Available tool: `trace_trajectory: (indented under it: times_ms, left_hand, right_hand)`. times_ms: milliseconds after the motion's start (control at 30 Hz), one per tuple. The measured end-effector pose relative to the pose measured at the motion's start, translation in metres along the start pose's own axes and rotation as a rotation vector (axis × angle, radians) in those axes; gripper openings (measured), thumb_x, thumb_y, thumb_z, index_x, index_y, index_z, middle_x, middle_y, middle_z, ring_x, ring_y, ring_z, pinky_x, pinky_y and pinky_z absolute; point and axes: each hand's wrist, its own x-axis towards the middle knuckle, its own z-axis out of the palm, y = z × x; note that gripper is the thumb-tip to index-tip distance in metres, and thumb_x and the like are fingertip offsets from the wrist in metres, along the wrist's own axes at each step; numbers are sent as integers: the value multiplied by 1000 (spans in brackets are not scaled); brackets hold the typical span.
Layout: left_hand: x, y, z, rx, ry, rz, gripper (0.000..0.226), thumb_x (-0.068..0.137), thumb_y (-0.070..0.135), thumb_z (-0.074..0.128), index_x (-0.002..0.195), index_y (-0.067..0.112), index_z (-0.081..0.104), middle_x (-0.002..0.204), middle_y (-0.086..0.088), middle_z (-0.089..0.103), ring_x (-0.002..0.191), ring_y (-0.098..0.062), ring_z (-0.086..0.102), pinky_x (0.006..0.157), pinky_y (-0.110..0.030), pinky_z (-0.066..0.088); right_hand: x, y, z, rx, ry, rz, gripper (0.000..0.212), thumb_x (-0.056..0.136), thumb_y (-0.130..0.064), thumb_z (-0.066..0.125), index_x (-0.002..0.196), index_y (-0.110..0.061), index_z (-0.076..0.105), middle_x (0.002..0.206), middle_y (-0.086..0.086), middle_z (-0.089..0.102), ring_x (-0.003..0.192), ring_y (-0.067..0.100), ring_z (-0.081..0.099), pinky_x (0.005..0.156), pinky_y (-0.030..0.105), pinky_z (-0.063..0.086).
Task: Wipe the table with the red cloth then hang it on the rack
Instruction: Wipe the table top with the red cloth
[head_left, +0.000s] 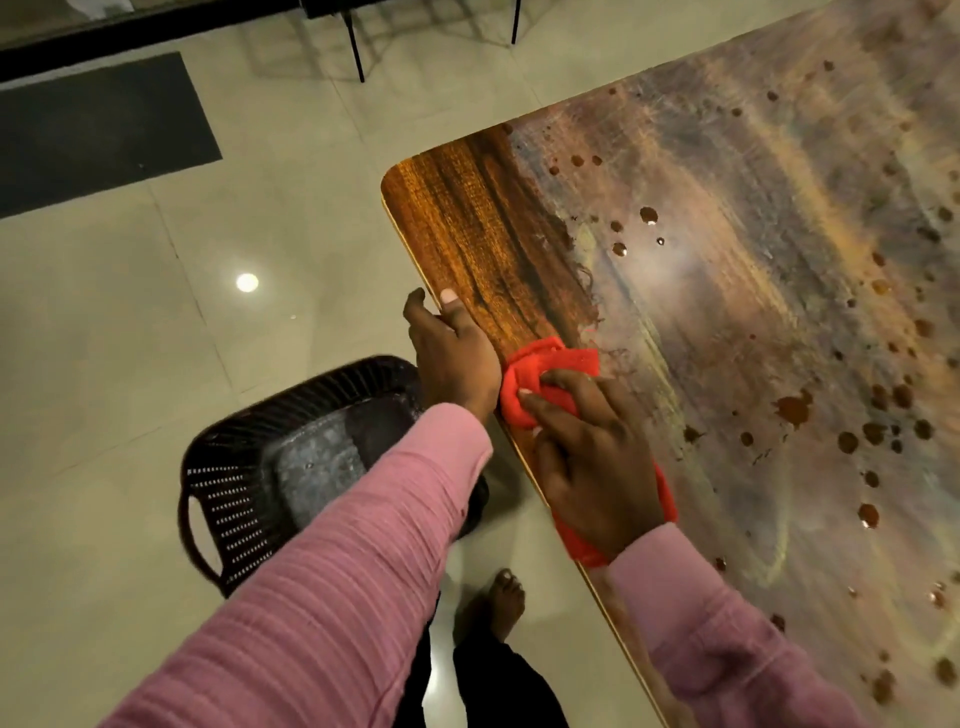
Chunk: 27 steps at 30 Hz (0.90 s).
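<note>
Barely started: right hand (592, 452) presses flat on the red cloth (545, 374), left hand (452, 353) grips the counter (467, 228) edge; droplets (795, 408) remain, hanging undone.

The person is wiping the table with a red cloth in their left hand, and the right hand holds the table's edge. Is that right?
Not quite: the hands are swapped. The head view shows the right hand pressing the red cloth on the table, while the left hand holds the table's edge.
</note>
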Motion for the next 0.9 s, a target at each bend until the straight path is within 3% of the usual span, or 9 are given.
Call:
trace_trajectory:
  times_ms: [133,300,400,467,600,667,733,900]
  left_hand:
    - [-18,-2,7,-47,3,19,45,102,41,26,141,19,32,133,-12,53,109,-31,55,81,-34,39]
    - [-16,-7,7,-30,6,63,43,102,44,22,141,26,30,127,-6,57,103,-28,57,79,-33,40]
    - [-17,-9,10,-43,46,65,44,101,46,20,140,28,29,130,-6,56,106,-28,57,83,-34,42]
    - [-16,-10,11,-51,67,64,44,101,46,20,141,28,29,130,-7,56,108,-29,57,89,-38,44]
    - [-15,-11,11,-35,83,75,45,102,44,20,142,26,30,130,-8,56,110,-30,56,93,-41,44]
    - [-15,-11,11,-19,99,96,44,102,42,22,142,25,31,130,-7,56,110,-29,56,89,-36,42]
    - [-17,-10,11,-2,110,113,44,102,42,22,142,26,31,130,-6,56,110,-27,56,85,-32,39]
    - [-18,-10,8,33,135,123,44,102,43,21,142,27,27,136,-5,51,113,-26,55,88,-34,40]
  right_hand:
    - [-17,1,3,16,-67,15,35,80,-17,57,113,-17,70,126,8,59,109,34,50,89,47,43]
    - [-20,42,-11,-2,-98,-154,35,84,-25,50,112,-18,71,124,11,59,108,38,52,88,50,44]
    - [-7,70,-23,-23,1,138,42,77,-24,51,115,-19,69,127,13,55,111,39,47,91,50,43]
    - [-4,67,-21,-1,30,238,45,76,-25,47,115,-20,69,128,11,53,115,38,44,94,50,42]
    - [-37,24,-4,79,-63,-65,35,75,-23,52,105,-22,72,123,4,57,110,32,48,90,41,42]
    - [-54,17,0,93,-144,-237,29,75,-21,55,98,-20,72,123,4,58,106,32,50,85,43,45]
    - [-55,29,-2,103,-142,-274,27,76,-19,57,99,-18,72,122,5,60,104,33,51,84,45,46]
    - [-37,64,-14,101,46,119,39,75,-18,52,108,-17,72,123,10,58,110,38,48,92,51,43]
